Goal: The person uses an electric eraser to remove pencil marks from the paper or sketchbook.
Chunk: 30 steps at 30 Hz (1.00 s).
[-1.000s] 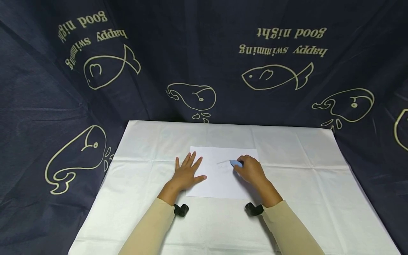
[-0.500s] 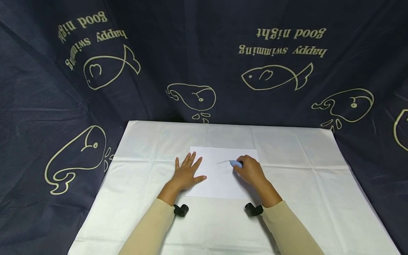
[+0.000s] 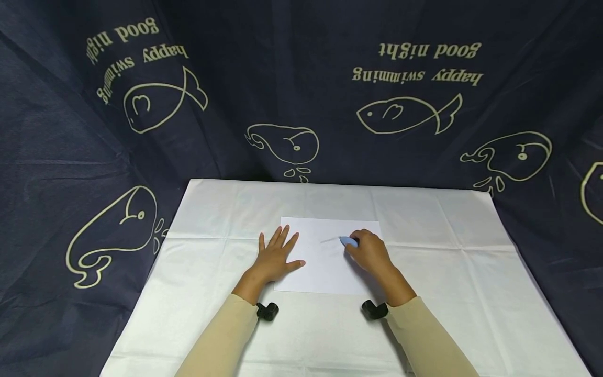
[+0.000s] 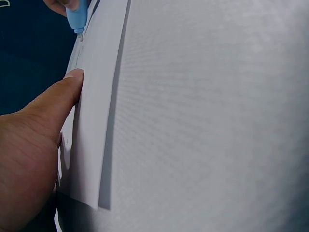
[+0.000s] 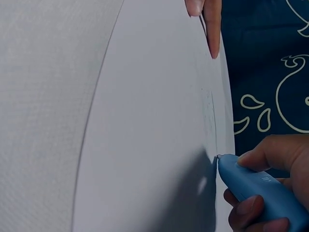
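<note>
A white sheet of paper (image 3: 320, 275) lies on the white-covered table. My left hand (image 3: 273, 261) rests flat on its left side, fingers spread and thumb pointing inward. With my right hand (image 3: 372, 254) I grip a light blue electric eraser (image 3: 349, 241), thick-bodied with a narrow tip. In the right wrist view my thumb lies along the top of the eraser (image 5: 260, 191) and the fingers curl beneath it. Its tip is right at the end of a thin grey line (image 5: 214, 116), with small dark specks beside that line. Part of the eraser's body is hidden inside my hand.
A creased white cloth (image 3: 447, 293) covers the table around the paper. Behind it hangs a dark blue curtain (image 3: 301, 63) with fish and whale outlines. A black wrist mount (image 3: 268, 311) sits at the left sleeve, another at the right.
The eraser's tip shifts only slightly at the right end of the grey line. Both hands and the paper stay in place.
</note>
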Motion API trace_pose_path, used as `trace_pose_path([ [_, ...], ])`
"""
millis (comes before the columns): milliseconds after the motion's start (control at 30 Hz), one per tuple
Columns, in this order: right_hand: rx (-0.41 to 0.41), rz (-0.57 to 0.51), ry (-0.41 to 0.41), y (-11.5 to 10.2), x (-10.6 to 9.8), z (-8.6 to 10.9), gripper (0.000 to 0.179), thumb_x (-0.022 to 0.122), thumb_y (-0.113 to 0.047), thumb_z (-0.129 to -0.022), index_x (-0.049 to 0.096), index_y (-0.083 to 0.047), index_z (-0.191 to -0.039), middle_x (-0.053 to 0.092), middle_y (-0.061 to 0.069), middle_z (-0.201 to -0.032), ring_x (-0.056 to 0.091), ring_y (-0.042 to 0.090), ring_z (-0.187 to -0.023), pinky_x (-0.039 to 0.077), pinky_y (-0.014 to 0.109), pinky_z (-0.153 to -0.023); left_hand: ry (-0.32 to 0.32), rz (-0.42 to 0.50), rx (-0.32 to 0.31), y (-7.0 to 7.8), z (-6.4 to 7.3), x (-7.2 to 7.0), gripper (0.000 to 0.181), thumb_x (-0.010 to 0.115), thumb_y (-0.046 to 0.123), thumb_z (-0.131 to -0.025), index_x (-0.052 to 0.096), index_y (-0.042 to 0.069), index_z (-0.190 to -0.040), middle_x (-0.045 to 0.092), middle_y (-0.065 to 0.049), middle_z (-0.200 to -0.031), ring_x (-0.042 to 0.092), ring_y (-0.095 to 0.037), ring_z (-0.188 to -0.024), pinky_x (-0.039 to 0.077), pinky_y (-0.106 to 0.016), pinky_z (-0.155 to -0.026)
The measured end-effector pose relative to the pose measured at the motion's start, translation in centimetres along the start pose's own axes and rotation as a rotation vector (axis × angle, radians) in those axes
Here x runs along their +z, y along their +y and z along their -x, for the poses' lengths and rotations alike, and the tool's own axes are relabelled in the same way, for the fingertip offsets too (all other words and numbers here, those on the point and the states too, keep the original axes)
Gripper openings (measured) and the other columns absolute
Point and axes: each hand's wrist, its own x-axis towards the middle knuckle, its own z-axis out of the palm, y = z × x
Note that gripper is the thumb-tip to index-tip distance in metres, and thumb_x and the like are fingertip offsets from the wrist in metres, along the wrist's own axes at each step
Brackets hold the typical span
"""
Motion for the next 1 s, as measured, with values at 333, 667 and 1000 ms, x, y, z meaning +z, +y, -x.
trace_pose_path([
  [333,-0.016,0.004,-0.024,-0.22,-0.16,0.10,0.027,0.067,-0.021,-0.088,0.072,-0.001,-0.105,0.070,0.014,-0.098,0.063,0.026,-0.081,0.052,0.044,-0.075,-0.001,0.001,-0.003,-0.10,-0.04,0.13,0.083,0.052,0.063,-0.097,0.020,0.024,-0.163,0.002,-0.008,-0.172,-0.002,-0.029,-0.160,-0.007,-0.069,-0.121],
  [667,-0.027,0.004,-0.027,-0.04,0.00,-0.02,0.026,0.068,-0.021,-0.088,0.073,-0.002,-0.105,0.071,0.013,-0.098,0.063,0.026,-0.082,0.053,0.045,-0.077,0.001,-0.001,0.001,-0.03,-0.02,-0.01,0.083,0.053,0.062,-0.097,0.022,0.022,-0.163,0.004,-0.010,-0.172,0.001,-0.031,-0.160,-0.005,-0.071,-0.121],
  [1000,-0.011,0.019,0.006,-0.08,-0.11,-0.06,0.027,0.066,-0.021,-0.088,0.072,-0.001,-0.106,0.070,0.016,-0.098,0.063,0.029,-0.082,0.053,0.046,-0.077,0.011,0.000,0.005,0.13,0.04,-0.22,0.081,0.053,0.061,-0.098,0.023,0.022,-0.163,0.005,-0.011,-0.172,0.002,-0.032,-0.160,-0.005,-0.071,-0.121],
])
